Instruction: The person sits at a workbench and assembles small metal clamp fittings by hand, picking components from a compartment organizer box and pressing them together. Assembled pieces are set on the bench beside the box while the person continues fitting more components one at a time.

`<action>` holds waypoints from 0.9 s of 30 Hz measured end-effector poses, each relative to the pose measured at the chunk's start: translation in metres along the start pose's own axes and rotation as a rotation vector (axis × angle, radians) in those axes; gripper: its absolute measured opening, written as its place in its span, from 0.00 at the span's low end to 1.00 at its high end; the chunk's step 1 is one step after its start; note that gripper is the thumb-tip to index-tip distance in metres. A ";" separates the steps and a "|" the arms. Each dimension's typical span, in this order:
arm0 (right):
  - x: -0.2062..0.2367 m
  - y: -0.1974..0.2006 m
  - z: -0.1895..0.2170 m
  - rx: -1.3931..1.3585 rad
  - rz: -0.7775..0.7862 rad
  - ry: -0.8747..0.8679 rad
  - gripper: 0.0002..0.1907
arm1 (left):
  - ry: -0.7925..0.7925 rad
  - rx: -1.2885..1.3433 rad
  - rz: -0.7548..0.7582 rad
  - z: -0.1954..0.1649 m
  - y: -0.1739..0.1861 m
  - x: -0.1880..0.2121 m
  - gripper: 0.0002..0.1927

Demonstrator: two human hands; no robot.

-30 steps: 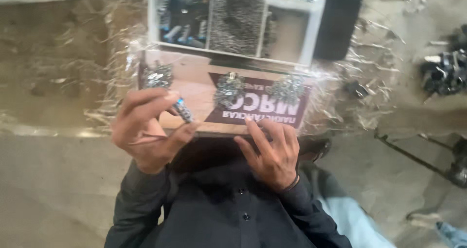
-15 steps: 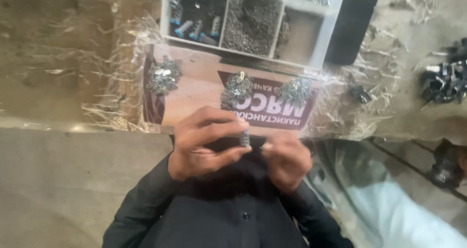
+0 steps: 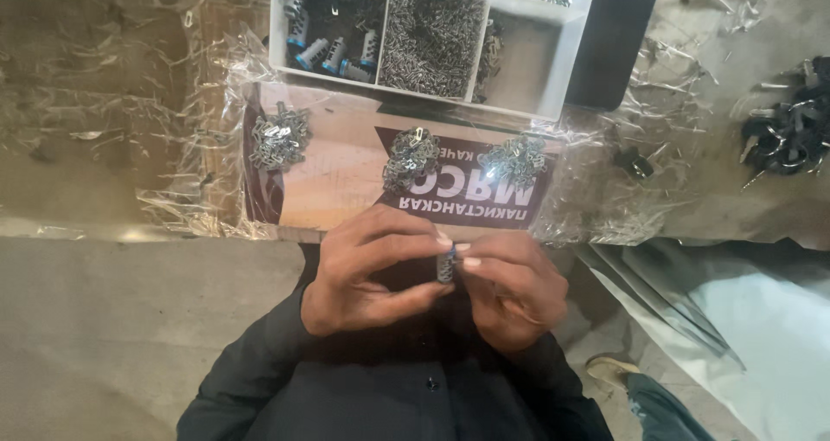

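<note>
Head view: my left hand (image 3: 367,272) and right hand (image 3: 510,290) pinch a small metal cylinder (image 3: 446,264) between their fingertips, both clenched on it; beyond my fingers lie three piles of metal clips (image 3: 278,138) and a compartment tray (image 3: 553,69)

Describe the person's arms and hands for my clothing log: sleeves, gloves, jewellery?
Both hands, left hand and right hand, are bare: no gloves, and no rings or watch visible. Both arms wear long dark sleeves reaching the wrists, part of a dark buttoned shirt.
</note>
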State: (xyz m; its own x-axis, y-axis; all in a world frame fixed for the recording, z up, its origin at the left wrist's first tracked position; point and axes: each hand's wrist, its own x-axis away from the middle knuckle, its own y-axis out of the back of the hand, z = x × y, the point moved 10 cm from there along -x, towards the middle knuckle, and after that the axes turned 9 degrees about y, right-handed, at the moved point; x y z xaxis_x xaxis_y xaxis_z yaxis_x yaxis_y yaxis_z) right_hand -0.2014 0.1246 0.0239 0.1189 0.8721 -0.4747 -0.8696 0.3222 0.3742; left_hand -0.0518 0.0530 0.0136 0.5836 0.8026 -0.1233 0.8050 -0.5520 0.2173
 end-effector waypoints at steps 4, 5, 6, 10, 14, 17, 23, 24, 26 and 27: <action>0.005 0.001 0.012 0.155 -0.010 0.141 0.10 | -0.015 -0.033 -0.024 -0.002 -0.001 0.000 0.23; 0.007 0.001 0.009 0.132 -0.018 0.119 0.10 | -0.020 -0.020 -0.020 -0.003 -0.002 -0.001 0.23; 0.008 0.002 0.006 0.109 -0.027 0.096 0.09 | -0.023 -0.008 -0.015 -0.003 -0.004 -0.002 0.23; 0.010 0.005 0.004 0.128 -0.056 0.117 0.10 | -0.007 -0.032 -0.024 -0.001 -0.006 -0.001 0.23; 0.007 -0.007 0.022 0.392 0.164 0.332 0.14 | -0.004 -0.127 -0.028 0.004 -0.008 -0.002 0.23; 0.002 0.005 0.009 0.206 0.090 0.200 0.12 | 0.012 -0.139 -0.045 0.007 -0.013 -0.007 0.24; 0.013 0.010 -0.037 -0.245 0.135 -0.289 0.09 | 0.034 -0.072 -0.011 0.002 -0.026 -0.013 0.23; 0.019 0.005 -0.047 -0.459 0.098 -0.424 0.09 | 0.029 -0.051 -0.003 0.003 -0.026 -0.014 0.23; 0.034 -0.013 -0.061 -0.887 0.015 -0.699 0.09 | -0.005 -0.072 -0.006 -0.001 -0.026 -0.014 0.23; 0.033 -0.012 -0.061 -0.855 0.006 -0.682 0.09 | -0.022 -0.083 -0.007 -0.002 -0.026 -0.014 0.23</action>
State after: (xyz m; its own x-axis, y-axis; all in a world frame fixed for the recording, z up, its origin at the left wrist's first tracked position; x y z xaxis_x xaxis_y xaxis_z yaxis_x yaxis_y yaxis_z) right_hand -0.2163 0.1271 -0.0447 0.1244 0.9784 0.1650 -0.8851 0.1846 -0.4271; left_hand -0.0808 0.0566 0.0114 0.5806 0.8010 -0.1461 0.7983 -0.5247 0.2958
